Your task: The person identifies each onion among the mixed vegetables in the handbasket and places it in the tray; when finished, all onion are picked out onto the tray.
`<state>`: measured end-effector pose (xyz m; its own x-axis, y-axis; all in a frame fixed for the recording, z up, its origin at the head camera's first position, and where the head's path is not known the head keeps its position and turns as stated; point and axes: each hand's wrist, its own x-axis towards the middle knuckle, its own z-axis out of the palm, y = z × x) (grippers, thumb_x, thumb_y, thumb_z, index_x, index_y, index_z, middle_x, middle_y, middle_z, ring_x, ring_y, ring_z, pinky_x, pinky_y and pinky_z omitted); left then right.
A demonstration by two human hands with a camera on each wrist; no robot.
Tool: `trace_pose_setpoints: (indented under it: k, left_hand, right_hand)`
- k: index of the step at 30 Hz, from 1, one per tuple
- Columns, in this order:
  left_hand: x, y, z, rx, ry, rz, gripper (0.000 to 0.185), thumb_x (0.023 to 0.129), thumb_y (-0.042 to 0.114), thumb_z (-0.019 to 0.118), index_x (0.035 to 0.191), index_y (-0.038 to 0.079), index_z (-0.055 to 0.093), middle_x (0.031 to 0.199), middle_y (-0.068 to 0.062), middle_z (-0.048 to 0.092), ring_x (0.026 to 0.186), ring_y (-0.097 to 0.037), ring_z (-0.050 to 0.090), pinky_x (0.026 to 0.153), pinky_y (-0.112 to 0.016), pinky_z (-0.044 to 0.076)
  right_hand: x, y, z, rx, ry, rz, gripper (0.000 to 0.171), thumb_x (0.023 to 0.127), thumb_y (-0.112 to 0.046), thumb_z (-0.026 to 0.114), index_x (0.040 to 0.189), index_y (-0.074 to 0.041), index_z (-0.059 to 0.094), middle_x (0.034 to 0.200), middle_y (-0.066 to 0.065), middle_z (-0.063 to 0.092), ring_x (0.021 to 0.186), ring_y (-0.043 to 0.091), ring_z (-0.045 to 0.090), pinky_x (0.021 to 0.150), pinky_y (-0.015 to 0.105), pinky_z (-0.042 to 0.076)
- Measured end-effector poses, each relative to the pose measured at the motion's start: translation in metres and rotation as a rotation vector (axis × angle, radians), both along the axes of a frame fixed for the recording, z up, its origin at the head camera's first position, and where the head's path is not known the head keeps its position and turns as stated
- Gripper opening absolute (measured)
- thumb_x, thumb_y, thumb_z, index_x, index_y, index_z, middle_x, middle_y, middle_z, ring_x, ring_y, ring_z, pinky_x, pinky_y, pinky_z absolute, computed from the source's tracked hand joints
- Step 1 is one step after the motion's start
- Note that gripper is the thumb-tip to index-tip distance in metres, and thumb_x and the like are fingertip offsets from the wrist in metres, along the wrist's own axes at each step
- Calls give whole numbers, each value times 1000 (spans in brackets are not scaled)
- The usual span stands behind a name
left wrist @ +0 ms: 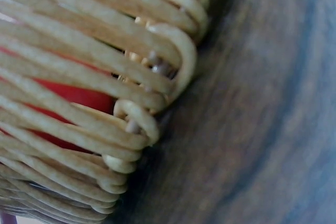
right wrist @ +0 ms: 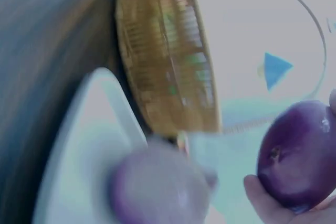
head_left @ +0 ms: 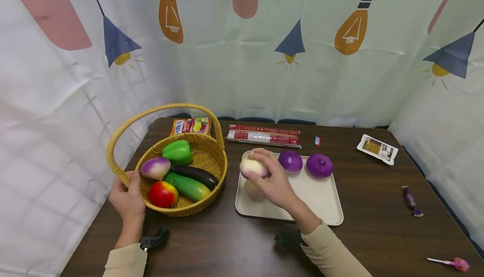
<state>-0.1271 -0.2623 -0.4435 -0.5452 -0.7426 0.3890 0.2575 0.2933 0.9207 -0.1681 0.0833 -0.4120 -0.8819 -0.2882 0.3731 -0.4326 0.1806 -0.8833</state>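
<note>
My left hand (head_left: 127, 193) grips the rim of a wicker basket (head_left: 211, 153) at the table's left, thumb over the edge. The left wrist view shows only the basket's weave (left wrist: 105, 72) close up, with the red apple (left wrist: 73, 95) behind it. In the basket lie a green pepper (head_left: 177, 151), a turnip (head_left: 155, 168), an eggplant (head_left: 196, 175), a cucumber (head_left: 187, 185) and the red apple (head_left: 162, 193). My right hand (head_left: 270, 180) holds a round pale-and-purple onion (head_left: 252, 167) (right wrist: 296, 163) just above a beige tray (head_left: 321, 201). Two purple onions (head_left: 290, 161) (head_left: 319, 165) sit on the tray.
Behind the tray lie long red sausage packs (head_left: 263, 136), a snack packet (head_left: 190, 125) and a small candy (head_left: 316, 141). At the right are a white packet (head_left: 377, 149), a purple candy (head_left: 412, 201) and a lollipop (head_left: 453, 263). Printed curtains close in three sides.
</note>
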Motion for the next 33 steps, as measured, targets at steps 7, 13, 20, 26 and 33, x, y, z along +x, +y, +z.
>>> trace_pose_setpoints:
  k: [7, 13, 20, 26, 33]
  left_hand:
    - [-1, -2, -2, -6, 4, -2, 28, 92, 12, 62, 97, -16, 62, 76, 21, 61, 71, -4, 53, 67, -19, 43]
    - [-1, -3, -10, 2, -11, -7, 27, 91, 11, 62, 97, -15, 62, 75, 20, 61, 70, -4, 54, 66, -18, 44]
    - [-11, -19, -27, -5, -17, 13, 27, 91, 11, 63, 99, -15, 63, 77, 19, 62, 71, -5, 54, 67, -18, 44]
    - [-11, -18, -26, -9, -18, 13, 28, 91, 12, 63, 99, -14, 63, 77, 20, 60, 72, -5, 53, 67, -19, 43]
    - [-12, -19, -28, -13, -25, 23, 27, 91, 12, 63, 99, -14, 63, 78, 22, 61, 72, -4, 54, 67, -18, 44]
  right_hand:
    - [-16, 60, 8, 98, -145, -100, 68, 84, -19, 77, 143, -14, 44, 144, 9, 42, 120, 27, 49, 94, 41, 45]
    - [-24, 109, 11, 216, -259, -89, 67, 83, -21, 76, 141, -13, 43, 144, 13, 34, 120, 31, 44, 93, 44, 42]
    - [-19, 130, 12, 290, -278, 23, 72, 78, -23, 82, 138, -16, 43, 137, 14, 40, 111, 32, 49, 86, 42, 47]
    - [-20, 146, 2, 361, -269, 271, 71, 74, -19, 85, 136, -16, 50, 127, 10, 51, 108, 31, 55, 86, 38, 51]
    - [-26, 159, -16, 463, -284, 411, 66, 78, -24, 82, 136, -14, 52, 125, 5, 56, 110, 29, 53, 89, 38, 48]
